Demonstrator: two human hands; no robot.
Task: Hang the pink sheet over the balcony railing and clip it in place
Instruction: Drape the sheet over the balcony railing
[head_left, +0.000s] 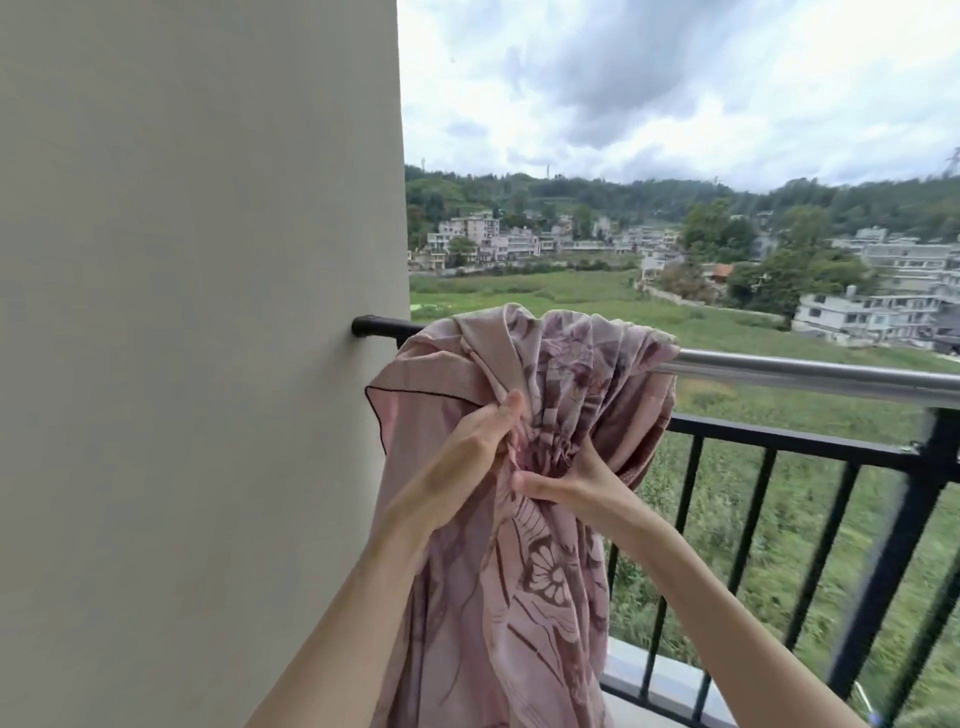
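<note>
Wall (197, 312): we are standing beside it, at the rail's end.
Railing (810, 376): we are facing its silver top bar.
Pink sheet (561, 364): we are seeing it draping bunched over the railing.
Left hand (467, 447): we are gripping gathered sheet.
Right hand (576, 480): we are pinching the folds alongside.

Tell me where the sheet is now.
Head view, centre: the sheet is bunched over the rail beside the wall, gripped by both hands.

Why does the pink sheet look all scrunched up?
The pink sheet hangs bunched over the railing beside the wall, not spread flat. The left hand and right hand grip its gathered folds. No clip shows.
</note>
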